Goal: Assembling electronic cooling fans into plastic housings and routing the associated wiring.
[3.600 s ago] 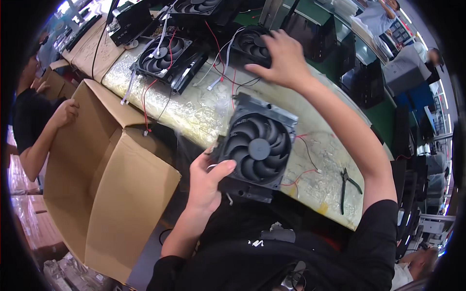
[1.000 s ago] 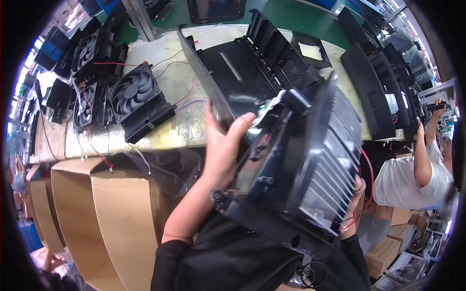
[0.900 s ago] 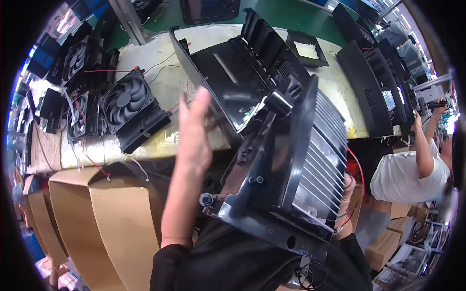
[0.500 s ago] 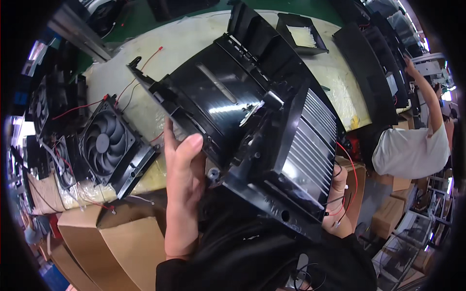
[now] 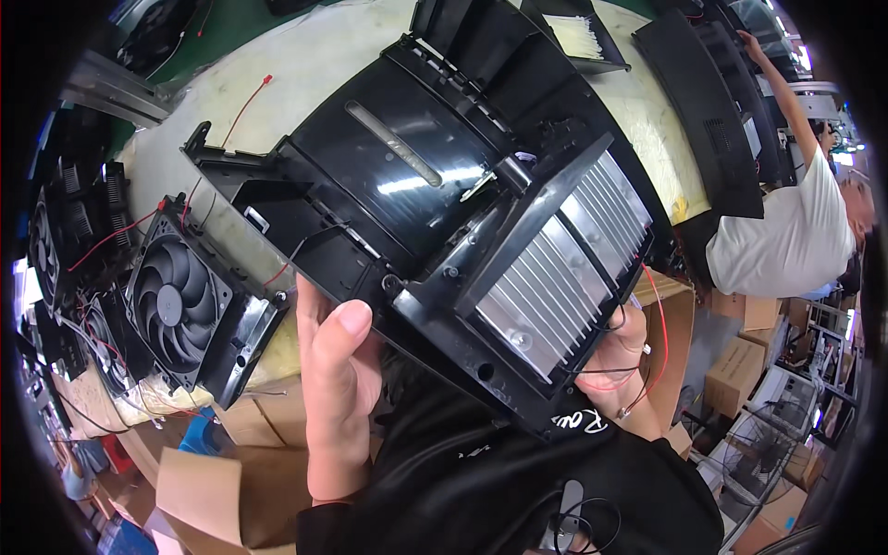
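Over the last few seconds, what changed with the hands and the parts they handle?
The fan unit held at the start is gone from the hands; a black housing with a finned heat sink has come up in front of the chest. The left hand shifted from its top edge down to its lower left edge, thumb up. The right hand stays under its right end. Fan units remain on the bench.

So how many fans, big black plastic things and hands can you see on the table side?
Black fans: 2 — fan, second fan
Large black housing: 1
Finned metal heatsink: 1
Person's hands: 2 — left hand, right hand
Total: 6
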Demonstrator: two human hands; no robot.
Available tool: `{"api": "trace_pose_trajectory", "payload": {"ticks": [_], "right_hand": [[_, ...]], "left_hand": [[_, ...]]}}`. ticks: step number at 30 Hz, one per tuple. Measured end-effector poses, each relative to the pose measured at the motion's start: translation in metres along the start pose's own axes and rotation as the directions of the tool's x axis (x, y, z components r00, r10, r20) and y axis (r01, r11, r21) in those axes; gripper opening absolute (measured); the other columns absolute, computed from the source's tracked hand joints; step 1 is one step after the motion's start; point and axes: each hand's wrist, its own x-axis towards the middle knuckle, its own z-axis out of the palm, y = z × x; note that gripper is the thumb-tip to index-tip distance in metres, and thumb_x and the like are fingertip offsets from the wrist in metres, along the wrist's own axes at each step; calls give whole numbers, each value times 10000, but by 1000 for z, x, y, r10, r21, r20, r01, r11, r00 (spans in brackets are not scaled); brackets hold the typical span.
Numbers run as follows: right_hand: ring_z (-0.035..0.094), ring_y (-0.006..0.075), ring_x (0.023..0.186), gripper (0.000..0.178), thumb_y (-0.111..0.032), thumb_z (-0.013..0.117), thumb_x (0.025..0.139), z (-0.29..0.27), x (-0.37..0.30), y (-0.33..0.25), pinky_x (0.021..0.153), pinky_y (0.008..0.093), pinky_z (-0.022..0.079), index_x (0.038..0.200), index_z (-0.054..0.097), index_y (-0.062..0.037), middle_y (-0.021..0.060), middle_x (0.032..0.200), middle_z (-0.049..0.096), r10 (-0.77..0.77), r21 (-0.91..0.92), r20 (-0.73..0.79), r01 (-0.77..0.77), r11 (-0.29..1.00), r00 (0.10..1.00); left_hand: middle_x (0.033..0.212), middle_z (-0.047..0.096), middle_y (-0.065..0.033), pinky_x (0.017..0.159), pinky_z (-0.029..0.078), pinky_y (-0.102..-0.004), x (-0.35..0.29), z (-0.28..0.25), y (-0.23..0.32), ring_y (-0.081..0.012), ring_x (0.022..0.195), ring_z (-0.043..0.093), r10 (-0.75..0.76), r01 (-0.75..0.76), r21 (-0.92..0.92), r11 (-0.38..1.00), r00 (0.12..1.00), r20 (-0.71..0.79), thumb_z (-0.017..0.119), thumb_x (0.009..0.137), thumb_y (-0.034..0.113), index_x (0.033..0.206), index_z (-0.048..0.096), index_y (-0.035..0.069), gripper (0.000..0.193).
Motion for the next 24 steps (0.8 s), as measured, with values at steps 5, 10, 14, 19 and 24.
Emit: {"api": "trace_pose_trajectory", "payload": {"ticks": [5, 10, 14, 19, 24], "right_hand": [[668, 294, 1016, 508, -140, 685, 782, 11, 10, 5, 937, 464, 537, 1242, 564, 41, 183, 1127, 664, -54, -86, -44, 50, 995, 998], [648, 310, 1065, 542, -131, 673, 790, -23, 15, -2, 947, 469, 529, 1286, 525, 31, 178, 1171, 647, -10, -12, 6, 10, 1000, 1000], [594, 329, 1168, 594, -138, 666, 784, -47, 15, -9, 1028, 499, 460, 1330, 495, 21, 184, 1256, 606, -23, -9, 52, 23, 1000, 998], [569, 331, 1202, 668, -188, 651, 774, -57, 25, -17, 1056, 500, 429, 1374, 453, 28, 189, 1320, 568, -37, -149, 83, 49, 988, 996], [499, 343, 1275, 679, -118, 651, 745, -33, 27, -14, 1064, 530, 419, 1381, 442, -3, 177, 1345, 523, -15, -257, 87, 37, 966, 996]], "left_hand": [[1341, 484, -138, 1045, 408, -388, -3, 1, -2, -264, 1222, 505, -36, 37, -40, 999, 999, 32, 680, 748, 219, 1445, 326, 25, 805], [1342, 492, -138, 1025, 420, -363, 7, 8, -3, -248, 1194, 524, 15, -13, -48, 999, 999, 34, 669, 770, 215, 1487, 260, 31, 846], [1314, 511, -116, 1002, 424, -341, 11, 16, -10, -210, 1156, 537, 51, -49, 57, 997, 998, -33, 646, 821, 212, 1545, 91, 42, 928], [1184, 576, -43, 761, 471, -249, 14, 21, -13, -103, 998, 566, 69, -66, 132, 989, 997, -23, 584, 896, 250, 1557, 69, 67, 858], [1173, 583, -72, 744, 517, -276, 15, 12, -17, -139, 986, 602, 83, -70, 132, 989, 992, -93, 586, 877, 263, 1536, 189, 66, 794]]}}
